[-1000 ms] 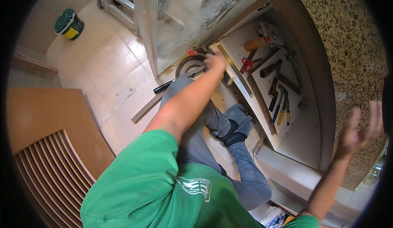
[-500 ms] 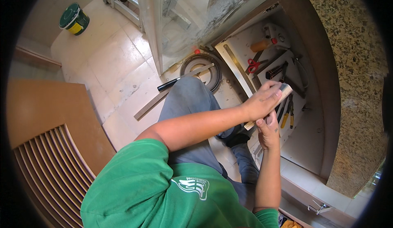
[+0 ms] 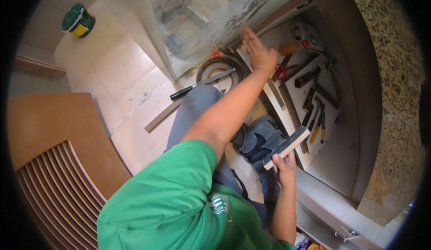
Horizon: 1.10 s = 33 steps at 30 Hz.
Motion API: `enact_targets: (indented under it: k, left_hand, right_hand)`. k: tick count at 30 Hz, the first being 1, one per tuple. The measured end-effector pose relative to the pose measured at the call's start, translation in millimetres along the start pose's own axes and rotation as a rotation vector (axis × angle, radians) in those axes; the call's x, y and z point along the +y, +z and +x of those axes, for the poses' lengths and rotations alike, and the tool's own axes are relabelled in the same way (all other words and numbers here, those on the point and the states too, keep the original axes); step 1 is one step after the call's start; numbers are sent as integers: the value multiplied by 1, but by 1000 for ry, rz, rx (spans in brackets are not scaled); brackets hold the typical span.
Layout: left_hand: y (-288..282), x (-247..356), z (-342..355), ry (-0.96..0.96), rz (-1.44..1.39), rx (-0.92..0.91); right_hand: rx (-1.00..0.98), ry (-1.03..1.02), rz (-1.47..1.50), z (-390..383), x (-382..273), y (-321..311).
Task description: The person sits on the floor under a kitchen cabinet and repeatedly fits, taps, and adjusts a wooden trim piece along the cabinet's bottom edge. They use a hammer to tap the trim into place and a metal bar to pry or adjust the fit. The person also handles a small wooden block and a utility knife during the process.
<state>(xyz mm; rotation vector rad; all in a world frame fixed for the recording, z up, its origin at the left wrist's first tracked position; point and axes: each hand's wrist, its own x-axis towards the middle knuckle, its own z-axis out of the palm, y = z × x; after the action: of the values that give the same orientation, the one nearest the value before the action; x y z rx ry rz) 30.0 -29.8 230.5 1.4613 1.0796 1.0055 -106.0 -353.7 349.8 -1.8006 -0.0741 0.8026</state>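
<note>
Right hand grips the lower end of a wooden block, tilted, near the open cabinet. Left hand empty, fingers extended, apart from block, raised by cabinet's edge.

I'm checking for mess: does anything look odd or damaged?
Yes: the panel beyond the left hand has patchy whitish marks; dirt or damage, I can't tell. Tools lie scattered loose in the cabinet.
</note>
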Motion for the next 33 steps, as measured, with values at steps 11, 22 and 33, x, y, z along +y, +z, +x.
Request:
enact_targets:
  k: [11,22,33]
  left_hand:
    - [7,-121,26,-545,-73,-85]
    - [-12,-75,21,-87,25,143]
    - [-49,67,28,453,-214,180]
  right_hand:
    - [71,152,6,-42,34,-35]
    - [98,191,66,-62,68,-53]
    - [79,197,55,-71,87,-49]
